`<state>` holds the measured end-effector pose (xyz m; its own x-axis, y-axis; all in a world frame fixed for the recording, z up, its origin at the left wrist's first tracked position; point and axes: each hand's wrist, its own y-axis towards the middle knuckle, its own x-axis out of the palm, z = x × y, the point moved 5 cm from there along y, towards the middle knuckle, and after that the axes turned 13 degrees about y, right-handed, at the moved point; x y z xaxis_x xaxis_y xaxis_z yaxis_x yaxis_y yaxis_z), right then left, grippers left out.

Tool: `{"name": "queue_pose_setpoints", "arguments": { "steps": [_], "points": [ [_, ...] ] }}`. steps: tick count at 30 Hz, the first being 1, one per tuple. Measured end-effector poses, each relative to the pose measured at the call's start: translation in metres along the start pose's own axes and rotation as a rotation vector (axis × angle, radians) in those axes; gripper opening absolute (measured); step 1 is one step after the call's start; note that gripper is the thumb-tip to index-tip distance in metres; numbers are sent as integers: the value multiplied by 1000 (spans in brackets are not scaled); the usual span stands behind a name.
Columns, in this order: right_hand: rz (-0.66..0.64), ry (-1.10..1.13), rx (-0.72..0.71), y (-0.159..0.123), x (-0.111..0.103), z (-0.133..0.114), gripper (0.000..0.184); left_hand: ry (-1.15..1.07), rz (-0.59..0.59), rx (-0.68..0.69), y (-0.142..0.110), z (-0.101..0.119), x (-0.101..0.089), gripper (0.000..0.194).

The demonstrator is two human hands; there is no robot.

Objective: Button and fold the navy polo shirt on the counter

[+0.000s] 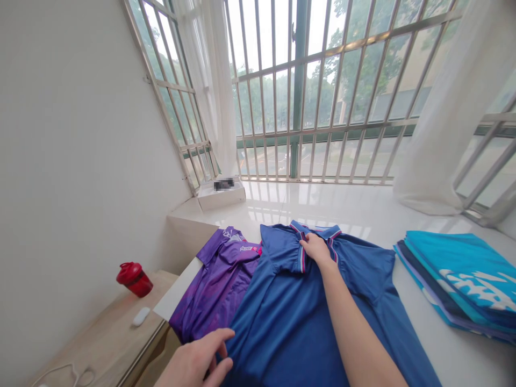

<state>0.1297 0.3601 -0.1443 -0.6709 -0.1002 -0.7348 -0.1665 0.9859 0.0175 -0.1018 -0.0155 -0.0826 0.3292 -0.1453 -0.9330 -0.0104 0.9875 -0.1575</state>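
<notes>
a blue shirt (pixel 282 328) lies spread on a white ledge (pixel 363 207), a purple shirt (pixel 229 274) at its left. the person's right hand (pixel 316 250) pinches striped trim (pixel 302 263) near the blue collar (pixel 334 232). the left hand (pixel 197 357), thumb and fingers parted, is beside both shirts; whether it touches is unclear.

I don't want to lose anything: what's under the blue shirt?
The white ledge shows around the blue shirt, whose edge seems to overlap the purple shirt. Anything else beneath is covered.

Polo shirt (pixel 288 317) on the sill (pixel 363 207), between jersey (pixel 226 279) at left and clothes stack (pixel 463 274) at right
</notes>
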Motion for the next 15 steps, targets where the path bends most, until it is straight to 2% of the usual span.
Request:
{"name": "queue_pose_setpoints", "arguments": {
  "steps": [3,6,8,10,13,15],
  "points": [
    [-1,0,10,-3,0,-2,24,22,25,176,33,56,-33,28],
    [-9,0,15,-5,-1,-3,23,131,77,347,78,87,-53,26],
    [-16,1,16,-5,-2,-3,23,198,124,424,124,91,-61,25],
    [-22,3,17,-5,-2,-3,22,257,133,463,181,86,-64,25],
    [-28,5,22,-6,-4,-4,22,390,117,419,272,72,-64,24],
    [-30,9,23,-5,-5,-4,20,448,84,351,323,63,-60,25]
  ]
}}
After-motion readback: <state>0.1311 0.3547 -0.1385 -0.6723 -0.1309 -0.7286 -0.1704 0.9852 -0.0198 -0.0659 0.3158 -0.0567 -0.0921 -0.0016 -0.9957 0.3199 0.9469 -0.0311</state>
